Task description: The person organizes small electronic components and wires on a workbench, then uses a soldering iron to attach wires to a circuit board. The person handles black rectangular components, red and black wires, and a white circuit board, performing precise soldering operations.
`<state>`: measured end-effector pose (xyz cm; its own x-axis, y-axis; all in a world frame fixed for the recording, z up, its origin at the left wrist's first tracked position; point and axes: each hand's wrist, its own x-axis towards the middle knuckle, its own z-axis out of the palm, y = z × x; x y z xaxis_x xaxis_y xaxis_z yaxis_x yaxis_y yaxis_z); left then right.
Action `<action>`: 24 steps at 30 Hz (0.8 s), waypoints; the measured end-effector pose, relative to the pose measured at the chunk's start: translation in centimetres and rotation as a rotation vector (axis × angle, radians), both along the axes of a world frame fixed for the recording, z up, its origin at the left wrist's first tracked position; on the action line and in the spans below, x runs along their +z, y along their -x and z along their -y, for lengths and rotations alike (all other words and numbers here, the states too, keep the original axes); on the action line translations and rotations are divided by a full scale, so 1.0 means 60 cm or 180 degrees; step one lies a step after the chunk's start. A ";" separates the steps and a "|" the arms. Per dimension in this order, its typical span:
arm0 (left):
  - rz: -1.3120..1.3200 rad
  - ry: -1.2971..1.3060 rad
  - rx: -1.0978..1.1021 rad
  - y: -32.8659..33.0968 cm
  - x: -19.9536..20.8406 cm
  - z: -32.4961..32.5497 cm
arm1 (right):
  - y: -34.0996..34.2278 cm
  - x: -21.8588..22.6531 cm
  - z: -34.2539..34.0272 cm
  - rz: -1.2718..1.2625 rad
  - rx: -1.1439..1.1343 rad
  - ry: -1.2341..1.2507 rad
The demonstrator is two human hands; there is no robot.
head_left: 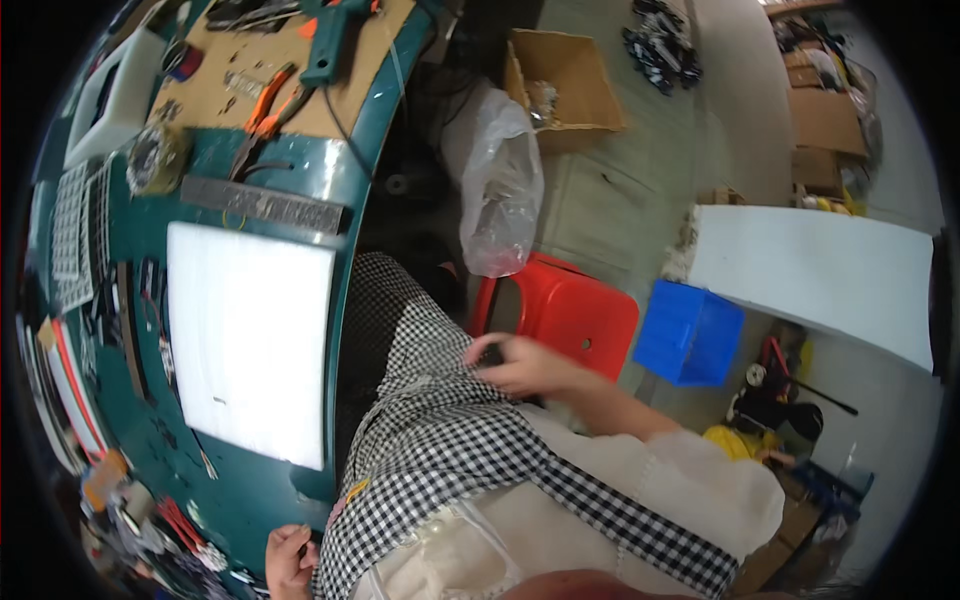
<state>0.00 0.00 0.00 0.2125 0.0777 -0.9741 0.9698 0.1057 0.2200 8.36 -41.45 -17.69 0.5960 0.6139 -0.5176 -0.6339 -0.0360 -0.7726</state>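
My right hand (528, 367) is over my lap, in front of the black-and-white checked apron (440, 430). Its fingers curl around a small dark thing that I cannot make out. Low at the table's near edge, my left hand (288, 562) has its fingers pressed together; whatever is in them, if anything, is too small to name. A flat white board (252, 340) lies on the green table (240, 490), beyond my left hand. A grey metal bar (262, 204) rests just past the board, and orange-handled pliers (264, 122) lie beyond it.
A red plastic stool (585, 325) stands beside me, with a blue bin (688, 333) to its right. Behind them are a clear plastic bag (503, 190) and an open cardboard box (575, 85). A green glue gun (330, 45), wire racks (80, 235) and loose wires crowd the table.
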 end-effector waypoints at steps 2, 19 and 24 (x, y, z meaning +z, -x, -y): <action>-0.0050 0.0000 0.0221 -0.034 -0.020 0.066 | 0.003 -0.013 -0.039 0.1012 0.0218 0.0143; 0.0027 0.0497 0.0175 -0.159 0.039 0.248 | -0.110 0.236 0.125 -0.2177 -0.1456 -0.1077; 0.0484 0.1208 0.0569 -0.215 0.066 0.272 | -0.061 0.322 0.192 -0.2191 -0.2952 0.0211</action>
<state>12.90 -16.35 3.98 0.3713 -0.2307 -0.8994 0.8885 0.3695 0.2720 12.01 -52.95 1.62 0.3827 0.0477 -0.9226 -0.7240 0.6358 -0.2674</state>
